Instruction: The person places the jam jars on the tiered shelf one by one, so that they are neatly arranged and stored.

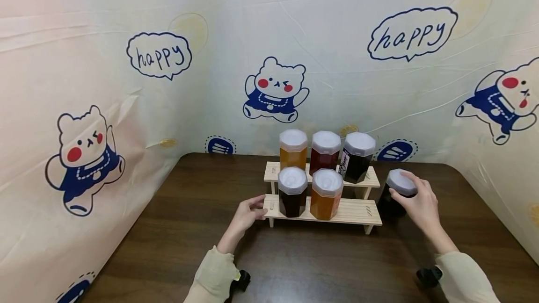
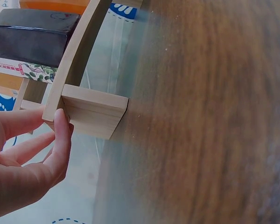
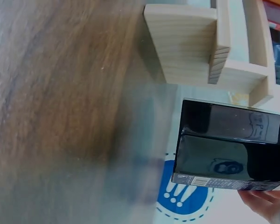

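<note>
A two-step wooden rack [image 1: 353, 210] stands on the table, bearing jars with white lids. On its upper step are an amber jar [image 1: 293, 157], a dark red jar [image 1: 323, 160] and a black labelled jar [image 1: 355, 168]. The lower step holds a dark jar [image 1: 292, 202] and an orange jar [image 1: 325, 205]; its right part is bare. My left hand [image 1: 247, 214] pinches the left end of the lower step between thumb and fingers. Right of the rack, my right hand [image 1: 421, 202] grips another dark jar [image 3: 228, 144] around its lid. Whether this jar touches the table I cannot tell.
The brown wooden table [image 1: 189, 247] extends to both sides and in front of the rack. Behind it hangs a pale curtain [image 1: 219, 88] printed with cartoon bears, close to the table's back edge.
</note>
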`<control>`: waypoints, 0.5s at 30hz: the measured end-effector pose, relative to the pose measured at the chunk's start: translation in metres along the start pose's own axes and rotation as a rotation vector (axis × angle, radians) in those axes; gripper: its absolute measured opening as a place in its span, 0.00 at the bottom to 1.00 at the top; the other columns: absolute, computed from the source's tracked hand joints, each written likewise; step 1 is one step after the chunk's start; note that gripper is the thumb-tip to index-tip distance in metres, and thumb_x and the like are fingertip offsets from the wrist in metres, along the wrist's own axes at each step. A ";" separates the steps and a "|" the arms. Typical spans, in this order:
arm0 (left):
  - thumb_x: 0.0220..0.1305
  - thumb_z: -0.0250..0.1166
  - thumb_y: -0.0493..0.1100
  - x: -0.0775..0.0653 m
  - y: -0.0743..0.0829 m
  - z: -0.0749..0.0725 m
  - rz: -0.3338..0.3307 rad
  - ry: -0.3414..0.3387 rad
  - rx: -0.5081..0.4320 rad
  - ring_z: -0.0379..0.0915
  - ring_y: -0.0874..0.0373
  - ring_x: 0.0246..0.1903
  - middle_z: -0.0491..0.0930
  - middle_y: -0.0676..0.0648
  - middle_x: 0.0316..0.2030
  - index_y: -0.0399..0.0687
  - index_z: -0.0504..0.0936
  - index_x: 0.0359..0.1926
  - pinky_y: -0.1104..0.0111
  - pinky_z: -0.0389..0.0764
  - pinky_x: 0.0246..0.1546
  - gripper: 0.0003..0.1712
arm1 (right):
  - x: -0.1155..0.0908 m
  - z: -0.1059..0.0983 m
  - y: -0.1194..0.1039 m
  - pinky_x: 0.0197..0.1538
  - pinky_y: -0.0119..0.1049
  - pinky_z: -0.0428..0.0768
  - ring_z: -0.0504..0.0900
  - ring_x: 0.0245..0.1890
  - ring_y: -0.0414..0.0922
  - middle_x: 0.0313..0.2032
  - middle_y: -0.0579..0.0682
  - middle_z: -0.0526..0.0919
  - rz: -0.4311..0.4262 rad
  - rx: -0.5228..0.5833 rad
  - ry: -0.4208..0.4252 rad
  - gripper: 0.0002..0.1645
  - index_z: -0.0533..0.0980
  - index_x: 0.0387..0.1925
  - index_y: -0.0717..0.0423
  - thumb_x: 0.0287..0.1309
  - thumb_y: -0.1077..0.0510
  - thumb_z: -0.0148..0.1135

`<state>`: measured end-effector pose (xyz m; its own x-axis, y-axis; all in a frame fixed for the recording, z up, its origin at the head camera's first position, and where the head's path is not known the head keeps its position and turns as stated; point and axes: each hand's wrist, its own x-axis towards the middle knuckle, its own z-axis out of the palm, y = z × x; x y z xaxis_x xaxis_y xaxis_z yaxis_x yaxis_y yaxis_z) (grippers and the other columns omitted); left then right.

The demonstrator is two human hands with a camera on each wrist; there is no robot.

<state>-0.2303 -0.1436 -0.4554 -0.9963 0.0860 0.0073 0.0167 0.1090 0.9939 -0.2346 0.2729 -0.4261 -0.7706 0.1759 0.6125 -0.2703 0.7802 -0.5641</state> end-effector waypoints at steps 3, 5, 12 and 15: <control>0.52 0.55 0.24 -0.006 0.011 0.001 0.000 -0.008 0.003 0.71 0.61 0.22 0.72 0.31 0.36 0.21 0.66 0.53 0.63 0.81 0.30 0.24 | -0.001 -0.005 -0.006 0.30 0.55 0.67 0.70 0.37 0.61 0.40 0.67 0.70 -0.002 0.001 -0.001 0.33 0.72 0.49 0.57 0.34 0.62 0.71; 0.52 0.55 0.23 -0.010 0.018 0.001 0.000 -0.011 0.008 0.71 0.60 0.23 0.71 0.29 0.36 0.20 0.65 0.53 0.61 0.81 0.31 0.24 | -0.001 -0.008 -0.009 0.30 0.54 0.67 0.70 0.36 0.61 0.40 0.67 0.70 -0.005 -0.002 -0.001 0.33 0.72 0.49 0.57 0.35 0.62 0.71; 0.52 0.55 0.23 -0.010 0.019 0.002 0.003 -0.009 0.007 0.71 0.59 0.23 0.71 0.29 0.36 0.20 0.65 0.53 0.61 0.81 0.31 0.24 | -0.002 -0.014 -0.015 0.30 0.51 0.67 0.70 0.37 0.60 0.40 0.66 0.71 -0.036 -0.006 0.004 0.33 0.73 0.48 0.57 0.33 0.63 0.71; 0.52 0.54 0.23 -0.010 0.019 0.002 0.003 -0.012 0.002 0.71 0.60 0.23 0.71 0.29 0.36 0.20 0.65 0.53 0.62 0.81 0.30 0.24 | -0.002 -0.017 -0.019 0.30 0.50 0.67 0.70 0.37 0.59 0.40 0.66 0.71 -0.043 -0.006 0.007 0.34 0.73 0.48 0.57 0.32 0.63 0.71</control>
<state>-0.2195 -0.1407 -0.4371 -0.9951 0.0982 0.0088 0.0197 0.1109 0.9936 -0.2178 0.2682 -0.4073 -0.7541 0.1465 0.6402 -0.2998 0.7905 -0.5340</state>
